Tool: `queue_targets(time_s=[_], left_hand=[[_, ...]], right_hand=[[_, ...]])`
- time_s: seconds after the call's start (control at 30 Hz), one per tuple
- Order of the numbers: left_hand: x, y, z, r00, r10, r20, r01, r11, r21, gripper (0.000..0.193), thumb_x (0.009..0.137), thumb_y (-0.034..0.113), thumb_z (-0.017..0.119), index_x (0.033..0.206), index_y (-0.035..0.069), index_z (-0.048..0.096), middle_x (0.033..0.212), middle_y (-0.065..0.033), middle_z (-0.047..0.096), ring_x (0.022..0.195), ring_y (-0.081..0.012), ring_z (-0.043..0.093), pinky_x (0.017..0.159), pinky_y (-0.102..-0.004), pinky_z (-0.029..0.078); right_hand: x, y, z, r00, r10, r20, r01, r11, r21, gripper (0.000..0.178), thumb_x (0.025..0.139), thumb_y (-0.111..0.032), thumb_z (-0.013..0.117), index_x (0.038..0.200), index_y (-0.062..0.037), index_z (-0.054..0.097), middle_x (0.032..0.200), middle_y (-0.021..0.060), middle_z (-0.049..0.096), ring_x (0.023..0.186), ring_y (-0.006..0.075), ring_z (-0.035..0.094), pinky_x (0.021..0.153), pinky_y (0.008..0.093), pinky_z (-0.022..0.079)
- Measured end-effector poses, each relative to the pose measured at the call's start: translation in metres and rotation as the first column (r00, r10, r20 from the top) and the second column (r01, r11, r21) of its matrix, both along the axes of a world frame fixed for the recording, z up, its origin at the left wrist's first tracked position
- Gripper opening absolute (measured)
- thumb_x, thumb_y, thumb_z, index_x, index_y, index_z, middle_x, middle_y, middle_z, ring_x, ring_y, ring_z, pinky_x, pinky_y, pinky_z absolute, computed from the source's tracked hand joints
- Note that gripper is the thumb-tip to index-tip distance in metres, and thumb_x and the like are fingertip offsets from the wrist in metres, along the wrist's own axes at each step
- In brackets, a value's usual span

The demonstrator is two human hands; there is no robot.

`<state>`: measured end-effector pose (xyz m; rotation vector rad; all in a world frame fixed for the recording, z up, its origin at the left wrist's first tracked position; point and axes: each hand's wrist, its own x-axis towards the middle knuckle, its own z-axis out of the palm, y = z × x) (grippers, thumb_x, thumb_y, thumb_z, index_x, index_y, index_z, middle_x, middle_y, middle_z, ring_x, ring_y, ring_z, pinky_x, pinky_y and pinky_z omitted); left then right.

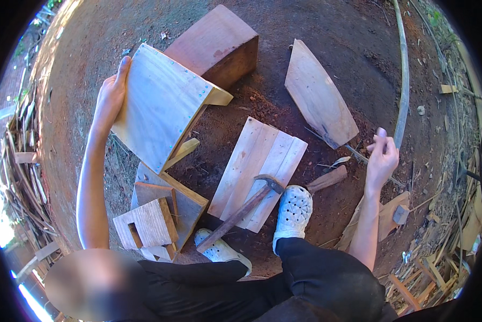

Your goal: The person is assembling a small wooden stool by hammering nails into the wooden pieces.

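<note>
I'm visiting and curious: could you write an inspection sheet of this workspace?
Surface: reddish bare earth
Things in use: pale wooden box-like piece with dotted edges; metal hammer with wooden handle lying across a pale slatted wooden panel
Clutter: brown wooden box; pale angular wooden board; small slotted wooden block
Hands: left hand grips the box-like piece's edge; right hand raised, half-curled, contents unclear
Cables: none certain; long pale pole or hose at right
Surroundings: piled sticks left, wood scraps right
</note>
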<state>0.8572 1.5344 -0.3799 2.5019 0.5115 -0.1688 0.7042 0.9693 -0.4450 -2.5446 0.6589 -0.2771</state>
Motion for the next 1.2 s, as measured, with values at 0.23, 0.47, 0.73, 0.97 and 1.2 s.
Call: queue_targets(time_s=[0.23,0.47,0.73,0.97,1.2], left_hand=[[0.031,0.004,0.002,0.989,-0.143,-0.037,0.144,0.99,0.007,0.09,0.094,0.078,0.044,0.092,-0.008,0.072,0.085,-0.0131,0.068,0.08,-0.0183,0.06,0.081,-0.0327,0.049],[0.04,0.004,-0.007,0.993,-0.094,-0.075,0.086,0.991,-0.105,0.089,0.096,0.075,0.044,0.111,-0.009,0.07,0.096,-0.0112,0.069,0.087,-0.0152,0.057,0.082,-0.0311,0.048],[0.059,0.003,-0.007,0.98,-0.16,-0.117,0.156,0.987,-0.04,0.089,0.097,0.075,0.041,0.128,-0.005,0.066,0.111,-0.0185,0.07,0.1,-0.0207,0.061,0.094,-0.0355,0.047],[0.067,-0.015,-0.006,0.986,-0.165,-0.012,0.165,0.982,0.089,0.097,0.093,0.082,0.037,0.086,-0.009,0.068,0.072,-0.0078,0.06,0.071,-0.0139,0.051,0.067,-0.0328,0.046],[0.048,-0.025,-0.018,0.998,-0.064,0.001,0.064,0.998,-0.012,0.09,0.095,0.078,0.041,0.09,-0.007,0.071,0.085,-0.0105,0.068,0.085,-0.017,0.06,0.084,-0.0317,0.048]], right_hand=[[-0.095,0.025,-0.027,0.978,-0.163,-0.129,0.197,0.925,0.324,0.02,0.105,-0.018,0.058,0.105,0.0004,0.066,0.08,0.0057,0.067,0.072,0.0102,0.064,0.065,0.0266,0.052],[-0.108,0.031,-0.062,0.968,-0.244,-0.048,0.238,0.849,0.473,0.031,0.107,-0.023,0.054,0.085,-0.0011,0.062,0.059,0.0053,0.061,0.057,0.0119,0.063,0.055,0.0282,0.047],[-0.108,0.0,-0.053,0.934,-0.34,0.108,0.276,0.882,0.382,0.018,0.104,-0.017,0.059,0.098,-0.0001,0.063,0.072,0.0031,0.063,0.067,0.0081,0.061,0.063,0.0247,0.049],[-0.121,0.078,-0.057,0.989,0.09,-0.117,-0.018,0.86,0.509,0.023,0.095,-0.011,0.07,0.076,-0.0022,0.059,0.067,0.0114,0.063,0.061,0.0201,0.063,0.058,0.0331,0.048],[-0.113,0.176,-0.047,0.171,0.985,0.004,-0.919,0.158,0.36,0.066,0.094,-0.037,0.066,0.145,0.0001,0.048,0.051,0.0096,0.057,0.044,0.0248,0.059,0.048,0.0384,0.049]])
